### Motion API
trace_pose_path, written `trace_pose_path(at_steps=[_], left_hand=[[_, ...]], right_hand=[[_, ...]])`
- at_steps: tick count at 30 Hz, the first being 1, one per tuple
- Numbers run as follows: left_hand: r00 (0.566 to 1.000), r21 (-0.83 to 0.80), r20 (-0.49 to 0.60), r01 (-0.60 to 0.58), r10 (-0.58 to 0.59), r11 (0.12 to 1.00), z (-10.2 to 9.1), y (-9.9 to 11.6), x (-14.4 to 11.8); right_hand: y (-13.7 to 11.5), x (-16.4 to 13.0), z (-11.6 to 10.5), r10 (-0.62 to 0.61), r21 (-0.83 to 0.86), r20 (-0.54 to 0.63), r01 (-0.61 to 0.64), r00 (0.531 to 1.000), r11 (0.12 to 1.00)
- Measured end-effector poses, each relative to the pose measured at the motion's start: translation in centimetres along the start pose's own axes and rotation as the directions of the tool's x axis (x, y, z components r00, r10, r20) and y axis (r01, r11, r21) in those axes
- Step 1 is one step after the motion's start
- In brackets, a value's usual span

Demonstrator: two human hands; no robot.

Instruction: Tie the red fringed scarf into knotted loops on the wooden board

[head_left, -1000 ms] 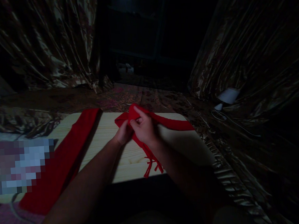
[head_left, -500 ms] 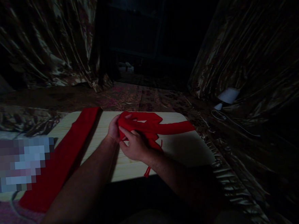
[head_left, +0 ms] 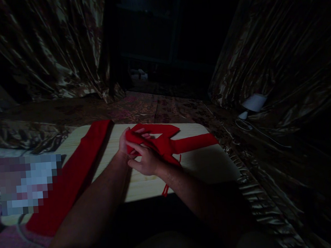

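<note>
A piece of red fabric (head_left: 162, 143) with pointed ends and a long strip lies over the middle of a pale wooden table (head_left: 141, 186). My left hand (head_left: 123, 145) is curled around its left, folded end, with fingertips showing beyond the cloth. Fingers of my right hand (head_left: 147, 161) reach across the same fold and press on it from the near side, the thumb below. Thin red cords with a tassel (head_left: 165, 190) hang at the table's near edge. To the left, a long folded red cloth (head_left: 70, 178) lies flat across the table.
A small white lamp (head_left: 254, 102) with a cable stands on the dark floor to the right. Patterned curtains (head_left: 72, 51) hang at the back on both sides. A pixelated patch covers something left of the long red cloth. The room is very dim.
Both hands have shifted slightly left with the fold of red fabric, which is lifted a little more. The strip on the right has straightened somewhat. The view has moved slightly.
</note>
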State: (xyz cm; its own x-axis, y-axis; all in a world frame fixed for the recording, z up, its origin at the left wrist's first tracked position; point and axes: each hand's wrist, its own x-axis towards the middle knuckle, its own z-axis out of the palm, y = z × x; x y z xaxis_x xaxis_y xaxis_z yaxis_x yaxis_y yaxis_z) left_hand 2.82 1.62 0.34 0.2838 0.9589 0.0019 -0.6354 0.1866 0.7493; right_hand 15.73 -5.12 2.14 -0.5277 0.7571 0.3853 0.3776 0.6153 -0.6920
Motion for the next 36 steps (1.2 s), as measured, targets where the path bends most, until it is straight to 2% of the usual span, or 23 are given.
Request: trace_pose_path(at_steps=[3, 6, 10, 12, 14, 15, 17, 19, 20, 23, 25, 26, 27, 29, 33, 35, 36], left_hand=[[0.998, -0.081, -0.067, 0.016, -0.022, 0.997, 0.4, 0.9, 0.2], [0.995, -0.051, -0.095, -0.023, 0.018, 0.998, 0.6, 1.4, -0.2], [0.986, 0.084, -0.143, -0.071, 0.083, 0.994, 0.3, 1.5, -0.5], [0.981, 0.193, -0.145, -0.099, 0.128, 0.976, -0.1, 1.5, -0.3], [0.974, 0.354, -0.135, -0.123, 0.181, 0.927, -0.4, 1.4, 0.0], [0.972, 0.454, -0.122, -0.124, 0.200, 0.882, -0.5, 1.4, 0.2], [0.976, 0.663, -0.082, -0.097, 0.200, 0.742, -0.3, 1.4, 0.2], [0.987, 0.834, -0.043, -0.050, 0.154, 0.550, 0.4, 1.4, 0.1], [0.991, 0.894, -0.037, -0.024, 0.127, 0.447, 0.8, 1.3, 0.0], [0.997, 0.988, -0.038, 0.027, 0.071, 0.155, 2.2, 1.0, 0.0], [0.998, 1.000, -0.023, 0.022, 0.055, 0.017, 2.8, 0.7, 0.1], [0.998, 1.000, -0.010, 0.010, 0.054, -0.017, 3.0, 0.5, 0.3], [0.998, 1.000, 0.008, -0.007, 0.060, -0.028, 3.0, 0.3, 0.4], [0.995, 0.998, 0.059, -0.059, 0.082, 0.004, 2.8, -0.2, 0.6], [0.986, 0.975, 0.159, -0.166, 0.057, 0.149, 1.9, -0.8, 0.8], [0.981, 0.960, 0.189, -0.195, 0.052, 0.200, 1.6, -1.0, 0.9], [0.977, 0.954, 0.206, -0.212, 0.052, 0.211, 1.6, -1.0, 0.9]], right_hand=[[1.0, -0.4, -0.4, 0.035, 0.021, 0.042, -0.036, 0.999, 0.999], [0.8, -0.8, -1.2, 0.020, 0.004, 0.157, -0.021, 0.987, 1.000], [-0.6, -1.7, -2.5, -0.051, -0.059, 0.387, 0.080, 0.921, 0.995], [-0.9, -1.8, -3.6, -0.015, -0.053, 0.348, 0.035, 0.937, 0.998], [-0.4, -1.3, -5.4, 0.084, -0.060, 0.146, -0.076, 0.986, 0.995], [0.2, -0.8, -6.6, 0.126, -0.094, 0.016, -0.124, 0.992, 0.988], [2.0, 0.6, -9.2, 0.208, -0.276, -0.201, -0.259, 0.957, 0.926], [4.1, 2.1, -11.4, 0.275, -0.441, -0.239, -0.356, 0.931, 0.824], [5.1, 2.8, -12.3, 0.267, -0.499, -0.205, -0.335, 0.942, 0.799], [7.2, 4.9, -13.1, 0.267, -0.586, 0.059, -0.183, 0.962, 0.789], [7.9, 6.1, -12.8, 0.321, -0.616, 0.231, -0.117, 0.919, 0.779], [8.1, 6.7, -12.6, 0.359, -0.633, 0.290, -0.104, 0.887, 0.767], [8.1, 7.3, -12.5, 0.393, -0.648, 0.336, -0.093, 0.856, 0.756], [8.1, 8.2, -12.4, 0.438, -0.669, 0.405, -0.066, 0.803, 0.740], [7.7, 9.2, -12.7, 0.526, -0.727, 0.498, 0.002, 0.690, 0.687], [7.6, 9.5, -12.8, 0.545, -0.749, 0.513, 0.035, 0.663, 0.662], [7.6, 9.6, -12.8, 0.535, -0.751, 0.512, 0.048, 0.672, 0.658]])
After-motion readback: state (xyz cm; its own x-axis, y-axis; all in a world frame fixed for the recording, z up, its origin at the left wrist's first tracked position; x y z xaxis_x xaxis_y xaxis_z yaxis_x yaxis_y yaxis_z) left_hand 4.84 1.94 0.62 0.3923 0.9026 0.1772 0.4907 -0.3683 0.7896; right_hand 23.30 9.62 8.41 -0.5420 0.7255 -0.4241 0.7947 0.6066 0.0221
